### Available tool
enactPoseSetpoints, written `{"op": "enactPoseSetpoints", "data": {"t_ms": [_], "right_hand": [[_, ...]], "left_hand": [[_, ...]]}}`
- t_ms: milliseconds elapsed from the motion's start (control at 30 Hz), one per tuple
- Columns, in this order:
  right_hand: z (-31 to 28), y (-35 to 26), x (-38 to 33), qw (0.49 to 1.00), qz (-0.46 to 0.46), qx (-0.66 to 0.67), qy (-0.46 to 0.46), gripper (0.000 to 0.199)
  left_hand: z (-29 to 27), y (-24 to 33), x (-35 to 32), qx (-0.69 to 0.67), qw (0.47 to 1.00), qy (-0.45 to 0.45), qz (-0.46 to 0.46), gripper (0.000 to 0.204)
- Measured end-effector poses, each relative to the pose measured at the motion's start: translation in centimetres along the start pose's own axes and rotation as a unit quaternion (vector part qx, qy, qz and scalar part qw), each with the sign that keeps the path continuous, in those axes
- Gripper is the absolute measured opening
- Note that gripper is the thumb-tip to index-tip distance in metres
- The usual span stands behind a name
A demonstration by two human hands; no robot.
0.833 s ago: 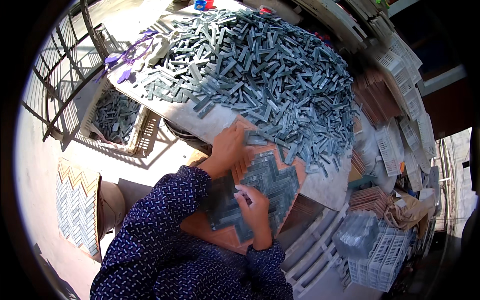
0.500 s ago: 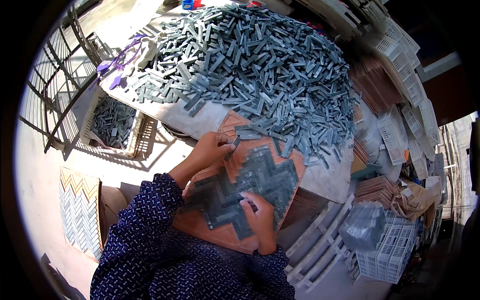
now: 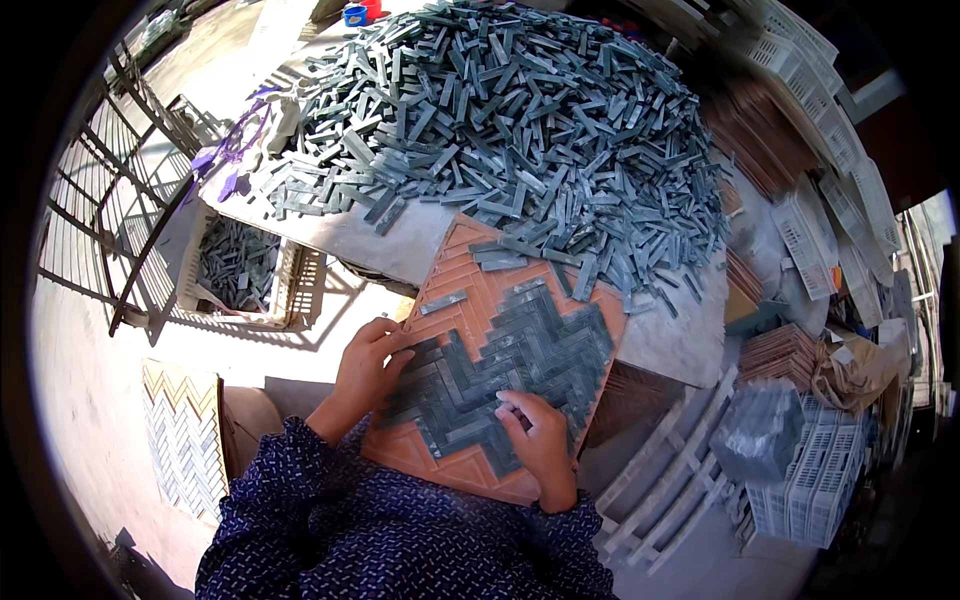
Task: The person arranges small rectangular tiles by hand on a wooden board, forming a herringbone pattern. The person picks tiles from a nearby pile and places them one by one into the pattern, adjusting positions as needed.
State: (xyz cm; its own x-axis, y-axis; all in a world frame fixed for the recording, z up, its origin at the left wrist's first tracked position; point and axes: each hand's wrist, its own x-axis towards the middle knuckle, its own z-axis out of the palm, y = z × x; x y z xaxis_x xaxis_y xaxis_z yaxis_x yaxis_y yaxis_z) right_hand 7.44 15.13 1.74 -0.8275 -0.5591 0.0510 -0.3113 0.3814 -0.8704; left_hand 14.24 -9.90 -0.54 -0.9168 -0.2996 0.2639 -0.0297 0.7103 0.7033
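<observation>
An orange herringbone-grooved tray (image 3: 470,248) rests close to my body, its far end against the table. Dark grey-green stone strips (image 3: 490,360) fill its middle in a zigzag pattern. A separate strip (image 3: 443,303) lies in the grooves at the upper left. My left hand (image 3: 365,372) is at the tray's left edge, fingers bent together beside the outermost strips; whatever is between them is hidden. Over the lower right of the laid strips, my right hand (image 3: 540,440) has its thumb and fingers curled closed, and I cannot make out what they hold.
A large heap of loose strips (image 3: 500,130) covers the pale table (image 3: 670,345). Left stand a crate of strips (image 3: 285,270), a metal railing (image 3: 120,200) and a filled herringbone panel (image 3: 185,440). Right are a slatted pallet (image 3: 670,470), white crates (image 3: 810,480) and stacked orange trays (image 3: 775,360).
My left hand has moved down and left from the tray's upper part, where it pinched a strip. A strip now lies in the upper-left grooves. My right hand stays over the laid strips.
</observation>
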Motion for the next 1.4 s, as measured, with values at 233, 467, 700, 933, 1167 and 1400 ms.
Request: {"op": "enactPoseSetpoints", "data": {"t_ms": [233,467,700,933,1167,1400], "right_hand": [[0.1,-0.1,-0.4,1.0,-0.004,0.003,0.0,0.022],[0.3,-0.2,0.3,1.0,-0.005,0.021,-0.004,0.02],[0.5,0.5,9.5,0.988,-0.111,-0.087,0.062,0.022],[0.6,0.9,19.0,0.963,-0.134,-0.223,0.068,0.031],[1.1,-1.2,16.8,0.986,-0.107,-0.109,0.065,0.031],[4.0,-2.2,11.5,0.995,-0.011,-0.091,-0.033,0.03]], "left_hand": [[0.4,0.1,-0.2,-0.009,1.0,-0.006,-0.029,0.011],[1.6,-0.2,0.5,0.002,1.0,0.013,-0.015,0.008],[1.1,0.9,2.8,0.042,0.998,-0.008,0.045,0.008],[5.6,0.8,12.9,-0.017,0.989,0.1,0.104,0.013],[7.1,-2.2,14.2,0.026,0.994,0.014,0.106,0.016],[2.6,0.1,11.2,-0.077,0.995,0.009,-0.055,0.017]]}}
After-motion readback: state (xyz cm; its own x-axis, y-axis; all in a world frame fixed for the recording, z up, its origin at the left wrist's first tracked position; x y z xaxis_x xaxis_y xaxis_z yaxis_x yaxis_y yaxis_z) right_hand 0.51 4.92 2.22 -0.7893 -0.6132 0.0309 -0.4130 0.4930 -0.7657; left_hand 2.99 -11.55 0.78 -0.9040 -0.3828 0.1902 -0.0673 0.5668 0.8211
